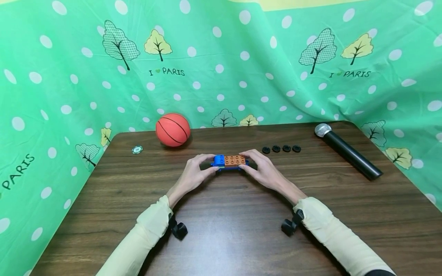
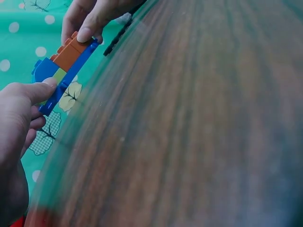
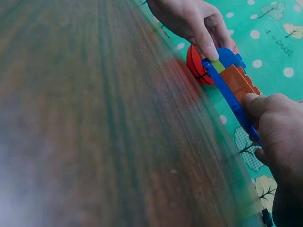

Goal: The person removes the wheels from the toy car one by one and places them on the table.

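Both hands hold a toy brick car body (image 1: 229,161) just above the middle of the table. My left hand (image 1: 193,174) pinches its left end, by a blue brick (image 1: 219,160); my right hand (image 1: 264,170) pinches the right end, by two orange bricks (image 1: 235,160). Under these bricks runs a long blue base (image 2: 75,70). In the right wrist view a yellow-green brick (image 3: 217,65) shows below the blue one, beside the left thumb. Part of each end is covered by fingers. Right of the hands, several small black wheels (image 1: 286,148) lie in a row.
Behind the left hand sits an orange-red mini basketball (image 1: 173,130), with a poker chip (image 1: 137,149) farther left. A black microphone (image 1: 350,153) lies at the right of the brown wooden table (image 1: 224,230). A green patterned curtain (image 1: 221,50) hangs around the back and sides.
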`<state>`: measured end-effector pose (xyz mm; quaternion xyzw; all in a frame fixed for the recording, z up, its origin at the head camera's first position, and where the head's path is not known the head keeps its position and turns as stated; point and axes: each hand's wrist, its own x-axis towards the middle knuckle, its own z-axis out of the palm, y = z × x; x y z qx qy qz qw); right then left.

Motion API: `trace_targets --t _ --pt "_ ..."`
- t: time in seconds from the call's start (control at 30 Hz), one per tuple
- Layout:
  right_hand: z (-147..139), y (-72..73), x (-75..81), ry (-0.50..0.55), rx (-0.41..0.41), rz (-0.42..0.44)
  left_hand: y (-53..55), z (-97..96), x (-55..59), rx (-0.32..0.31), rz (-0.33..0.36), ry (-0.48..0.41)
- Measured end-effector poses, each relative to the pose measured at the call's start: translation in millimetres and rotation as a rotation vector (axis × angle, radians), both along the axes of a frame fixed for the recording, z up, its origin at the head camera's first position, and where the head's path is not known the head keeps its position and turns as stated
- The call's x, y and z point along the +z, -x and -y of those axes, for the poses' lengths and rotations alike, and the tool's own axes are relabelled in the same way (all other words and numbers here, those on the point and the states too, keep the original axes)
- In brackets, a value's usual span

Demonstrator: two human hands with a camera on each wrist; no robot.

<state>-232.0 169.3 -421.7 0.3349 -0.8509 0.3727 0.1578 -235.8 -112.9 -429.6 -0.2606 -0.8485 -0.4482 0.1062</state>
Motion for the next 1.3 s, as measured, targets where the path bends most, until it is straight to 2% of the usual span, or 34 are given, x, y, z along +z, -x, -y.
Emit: trace_targets --t 0.37,0.63,0.9,1.3 --pt "5 12.3 -2.4 -0.033 -0.023 0.033 9.3 -1.3 -2.5 0.043 0.082 0.008" --pt "6 18.5 -5.9 -0.058 -0.031 0.045 12.9 -2.8 -4.3 0.051 0.087 0.016" --pt "7 20.6 -8.0 -0.084 -0.045 0.075 14.3 -3.5 -4.8 0.047 0.126 0.045" --pt "7 22.8 -10.2 -0.101 -0.058 0.112 15.5 -3.9 -6.1 0.053 0.128 0.064"
